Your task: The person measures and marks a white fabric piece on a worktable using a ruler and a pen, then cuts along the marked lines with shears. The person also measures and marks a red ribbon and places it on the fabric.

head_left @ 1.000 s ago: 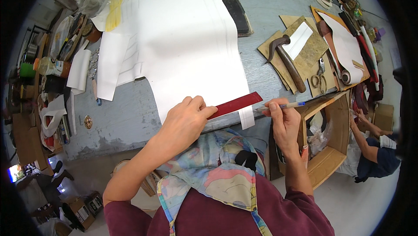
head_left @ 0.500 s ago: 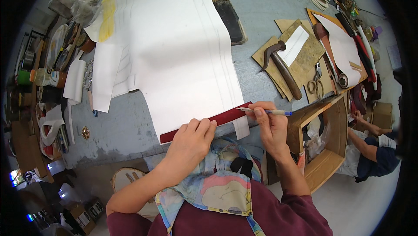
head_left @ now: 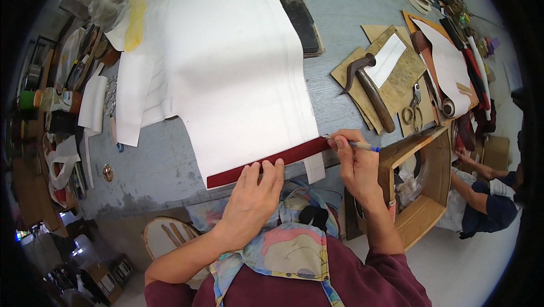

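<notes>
A dark red strip (head_left: 232, 175) lies along the near edge of a large white sheet (head_left: 238, 86) with faint pencil lines on it. My left hand (head_left: 256, 199) rests flat on the strip's middle, its fingers stretched out and pressing down. At the strip's right end my right hand (head_left: 356, 162) pinches a slim pen (head_left: 364, 146) with a pale barrel and blue end. The pen's tip meets the strip's end corner. Under that end, a narrow white piece (head_left: 315, 169) sticks out over the table edge.
To the right, a hammer (head_left: 371, 89) lies on tan boards beside scissors (head_left: 412, 111). An open wooden drawer (head_left: 416, 227) juts out below them. A dark block (head_left: 297, 18) sits by the sheet. Another person's arm (head_left: 473, 185) shows at far right.
The pen tip has moved right, from partway along the strip to its end. My left hand's fingers have straightened and spread somewhat. The view has shifted slightly.
</notes>
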{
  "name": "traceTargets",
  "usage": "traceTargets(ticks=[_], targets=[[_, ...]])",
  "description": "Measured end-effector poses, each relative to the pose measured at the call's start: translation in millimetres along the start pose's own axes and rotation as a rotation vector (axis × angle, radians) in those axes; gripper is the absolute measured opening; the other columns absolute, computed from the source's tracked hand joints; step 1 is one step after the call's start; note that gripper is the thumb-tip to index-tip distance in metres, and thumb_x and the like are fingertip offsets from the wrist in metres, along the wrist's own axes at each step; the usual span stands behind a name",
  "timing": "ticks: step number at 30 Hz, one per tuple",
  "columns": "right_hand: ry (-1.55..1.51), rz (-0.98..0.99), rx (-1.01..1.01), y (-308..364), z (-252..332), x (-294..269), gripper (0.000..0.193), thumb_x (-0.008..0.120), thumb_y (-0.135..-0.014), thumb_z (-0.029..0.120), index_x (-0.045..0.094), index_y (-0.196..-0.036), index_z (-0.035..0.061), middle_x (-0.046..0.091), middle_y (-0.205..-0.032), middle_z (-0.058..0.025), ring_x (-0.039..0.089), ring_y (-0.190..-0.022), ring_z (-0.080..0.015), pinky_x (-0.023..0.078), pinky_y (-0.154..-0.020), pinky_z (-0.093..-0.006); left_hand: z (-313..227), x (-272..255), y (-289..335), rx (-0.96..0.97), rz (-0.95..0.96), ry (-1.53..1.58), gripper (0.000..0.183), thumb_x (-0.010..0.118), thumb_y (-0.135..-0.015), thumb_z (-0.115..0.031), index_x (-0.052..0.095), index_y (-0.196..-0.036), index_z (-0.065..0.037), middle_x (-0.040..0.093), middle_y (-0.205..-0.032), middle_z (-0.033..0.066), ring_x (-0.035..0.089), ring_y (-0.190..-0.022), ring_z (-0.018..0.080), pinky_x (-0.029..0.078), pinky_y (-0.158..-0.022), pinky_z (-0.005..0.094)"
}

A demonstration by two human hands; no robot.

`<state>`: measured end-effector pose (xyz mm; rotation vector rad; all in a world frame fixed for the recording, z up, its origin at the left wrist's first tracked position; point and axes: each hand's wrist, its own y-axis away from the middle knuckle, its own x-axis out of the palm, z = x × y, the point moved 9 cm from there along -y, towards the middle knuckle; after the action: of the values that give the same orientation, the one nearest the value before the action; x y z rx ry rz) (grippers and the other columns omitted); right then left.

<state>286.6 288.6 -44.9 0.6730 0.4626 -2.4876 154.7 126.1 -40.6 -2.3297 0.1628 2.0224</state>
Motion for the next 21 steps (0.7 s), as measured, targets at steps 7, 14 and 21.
traceTargets(ticks=[7, 14, 21], targets=[[-0.162, -0.031, 0.053, 3.1, -5.3, -1.4, 0.017, 0.062, -0.114, 0.011, 0.071, -0.118, -0.0028, 0.076, -0.1, -0.0108, 0.073, -0.088, -0.0147, 0.059, -0.081, -0.03, -6.4, 6.6, 4.6, -0.05, -0.017, -0.095, 0.067, 0.063, -0.091, -0.009, 0.054, -0.153, 0.013, 0.059, -0.139, 0.027, 0.06, -0.129, 0.0415, 0.053, -0.115, 0.0477], [-0.361, 0.235, 0.078, 0.2, 36.0, 47.3, 0.021, 0.065, -0.112, 0.013, 0.074, -0.121, -0.0037, 0.078, -0.107, -0.0128, 0.074, -0.099, -0.0176, 0.058, -0.09, -0.0325, -10.6, 10.0, 7.0, -0.08, -0.077, -0.163, 0.064, 0.063, -0.092, -0.015, 0.059, -0.148, 0.013, 0.062, -0.138, 0.0288, 0.062, -0.129, 0.0436, 0.053, -0.116, 0.0496], [-0.342, 0.594, -0.109, -5.6, 105.0, 120.0, 0.022, 0.071, -0.105, 0.011, 0.077, -0.123, -0.0004, 0.08, -0.11, -0.0164, 0.078, -0.099, -0.0269, 0.06, -0.088, -0.0354, -19.9, 35.2, 18.6, -0.053, 0.006, -0.019, 0.052, 0.061, -0.094, -0.016, 0.066, -0.14, 0.009, 0.062, -0.143, 0.03, 0.056, -0.141, 0.0462, 0.038, -0.125, 0.0596]])
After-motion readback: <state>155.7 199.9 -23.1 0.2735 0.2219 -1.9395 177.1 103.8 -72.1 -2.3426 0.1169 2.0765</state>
